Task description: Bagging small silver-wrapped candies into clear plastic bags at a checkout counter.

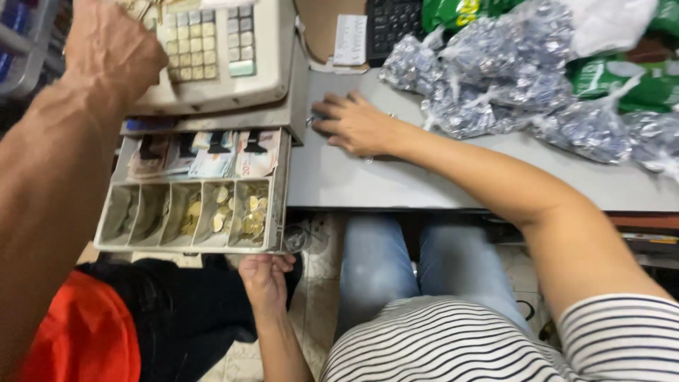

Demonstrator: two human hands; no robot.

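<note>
We see an open money drawer sticking out from under a cream cash register with rows of square buttons. Our left hand is just below the front edge of the drawer, with its fingers curled up against that edge, and we cannot tell if it holds anything. Our right hand lies flat, palm down, on the smooth grey counter just beside the drawer's back corner, fingers loosely spread and pointing at the register. It grips nothing that we can see. Inside the drawer, round gold coins sit in the cups on the right side, and paper money lies in slots behind them under black clips. Another person's hand hangs over the left side of the register, and their big bare arm crosses in front and hides part of the drawer's left end. On the counter past our right hand lie lumpy clear bags of shiny silver sweets, with green packets behind them. A black keypad and a white paper slip sit at the back.
</note>
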